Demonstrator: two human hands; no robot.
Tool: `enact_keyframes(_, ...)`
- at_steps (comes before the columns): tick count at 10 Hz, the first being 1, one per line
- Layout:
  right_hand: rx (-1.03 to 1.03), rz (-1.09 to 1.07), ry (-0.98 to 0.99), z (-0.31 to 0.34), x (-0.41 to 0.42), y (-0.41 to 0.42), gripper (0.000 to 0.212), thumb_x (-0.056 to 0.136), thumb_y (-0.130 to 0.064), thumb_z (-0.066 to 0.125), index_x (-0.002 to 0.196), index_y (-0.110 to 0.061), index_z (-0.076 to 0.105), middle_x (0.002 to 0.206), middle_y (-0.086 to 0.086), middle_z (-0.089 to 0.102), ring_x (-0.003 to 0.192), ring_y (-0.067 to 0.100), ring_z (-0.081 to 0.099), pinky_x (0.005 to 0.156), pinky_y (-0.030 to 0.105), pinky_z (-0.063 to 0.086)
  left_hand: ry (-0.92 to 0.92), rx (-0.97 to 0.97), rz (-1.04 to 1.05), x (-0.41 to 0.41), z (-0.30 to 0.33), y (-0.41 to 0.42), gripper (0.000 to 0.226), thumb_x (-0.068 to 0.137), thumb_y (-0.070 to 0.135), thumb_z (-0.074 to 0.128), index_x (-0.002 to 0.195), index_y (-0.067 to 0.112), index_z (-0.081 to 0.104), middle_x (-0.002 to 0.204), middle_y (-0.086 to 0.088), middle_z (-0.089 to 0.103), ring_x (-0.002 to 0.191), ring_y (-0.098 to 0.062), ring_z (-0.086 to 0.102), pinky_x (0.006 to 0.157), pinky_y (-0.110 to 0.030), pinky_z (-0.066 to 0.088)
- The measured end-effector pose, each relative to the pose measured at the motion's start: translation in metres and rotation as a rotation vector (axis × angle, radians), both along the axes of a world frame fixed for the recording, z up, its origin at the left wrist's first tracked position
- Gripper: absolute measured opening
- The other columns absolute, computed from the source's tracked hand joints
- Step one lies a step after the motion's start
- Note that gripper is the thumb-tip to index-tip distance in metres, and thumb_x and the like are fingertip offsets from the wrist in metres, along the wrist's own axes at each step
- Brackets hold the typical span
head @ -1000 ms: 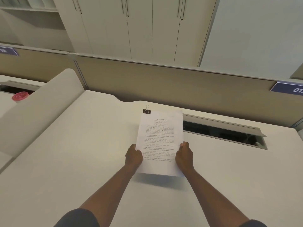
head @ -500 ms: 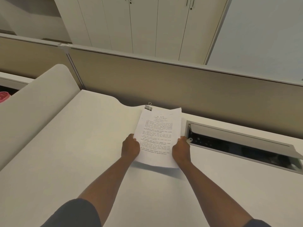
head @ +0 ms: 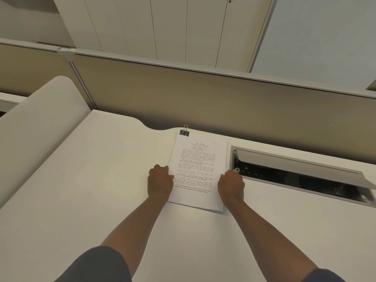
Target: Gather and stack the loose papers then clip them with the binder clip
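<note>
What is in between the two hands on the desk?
The stack of papers lies between the left hand and the right hand, flat on the desk, as the head view shows.

One of nearly everything here!
One paper stack, one binder clip at its eleven o'clock, two hands, one desk, one open cable tray.

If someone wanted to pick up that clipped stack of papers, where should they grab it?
Probably the near long edges of the paper stack, from left and right, where the left hand and right hand sit. It lies flat on the desk, and the binder clip binds only the far-left corner.
</note>
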State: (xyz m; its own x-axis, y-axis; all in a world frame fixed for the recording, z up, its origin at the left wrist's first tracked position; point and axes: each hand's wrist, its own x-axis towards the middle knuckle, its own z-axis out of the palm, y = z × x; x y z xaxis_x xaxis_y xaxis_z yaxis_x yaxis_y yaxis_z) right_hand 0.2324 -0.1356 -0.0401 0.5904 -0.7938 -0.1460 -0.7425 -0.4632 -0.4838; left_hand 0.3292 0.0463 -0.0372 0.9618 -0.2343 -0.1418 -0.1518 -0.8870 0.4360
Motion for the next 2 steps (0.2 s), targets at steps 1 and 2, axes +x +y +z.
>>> enact_keyframes(1, 0.034, 0.040, 0.005, -0.001, -0.003, -0.004, 0.028, 0.096, -0.026, 0.051, 0.108, -0.003, 0.062, 0.105, 0.011, 0.066, 0.094, 0.026, 0.066, 0.081, 0.036, 0.057, 0.017, 0.019, -0.043, 0.001, 0.003, 0.004, 0.036, 0.094, 0.024, 0.058, 0.124, 0.003, 0.058, 0.118, -0.015, 0.056, 0.117, -0.031, 0.050, 0.096, -0.040, 0.045)
enact_keyframes(2, 0.041, 0.036, -0.004, 0.007, -0.013, -0.008, 0.035, 0.094, -0.027, 0.051, 0.118, -0.002, 0.058, 0.111, 0.009, 0.066, 0.097, 0.025, 0.066, 0.084, 0.038, 0.057, -0.083, 0.055, -0.102, -0.006, 0.013, 0.003, 0.029, 0.095, 0.026, 0.054, 0.116, 0.006, 0.058, 0.113, -0.013, 0.059, 0.110, -0.030, 0.055, 0.091, -0.039, 0.047)
